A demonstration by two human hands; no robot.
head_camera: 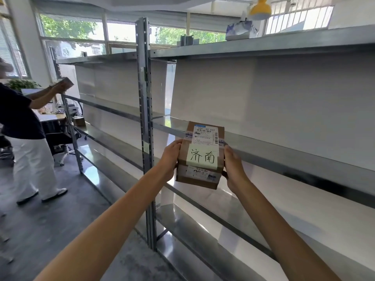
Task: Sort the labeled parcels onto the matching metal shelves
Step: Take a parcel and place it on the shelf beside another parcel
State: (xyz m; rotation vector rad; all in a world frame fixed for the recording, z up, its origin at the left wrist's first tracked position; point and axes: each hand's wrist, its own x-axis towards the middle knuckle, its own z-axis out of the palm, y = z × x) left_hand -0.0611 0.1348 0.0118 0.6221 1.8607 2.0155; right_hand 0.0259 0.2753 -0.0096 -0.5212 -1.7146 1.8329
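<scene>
From the head view, a small brown cardboard parcel (pixel 200 155) is held up in front of the metal shelving, just near of the middle shelf (pixel 284 147) in the right bay and not resting on it. The left hand (pixel 171 157) presses its left side and the right hand (pixel 233 165) its right side, both closed around the box with fingers wrapped behind. A pale handwritten note (pixel 203 157) reading 济南 is stuck on its face, below a printed shipping label (pixel 206 134).

The box looks light, since 2 hands carry it at arm's length without strain, and stiff enough to take a firm squeeze on its sides. The tape bands may be a bit slick, so the bare cardboard edges seem the better hold.

The shelves in sight look bare; I cannot see any shelf tags to match. The grey upright post (pixel 145 118) stands just left of the parcel and could catch a corner. On the top shelf sit a bluish wrapped bundle (pixel 240 30) and a yellow object (pixel 260 9). Far left, another person (pixel 26 128) holds a second parcel (pixel 64 83), well apart.
</scene>
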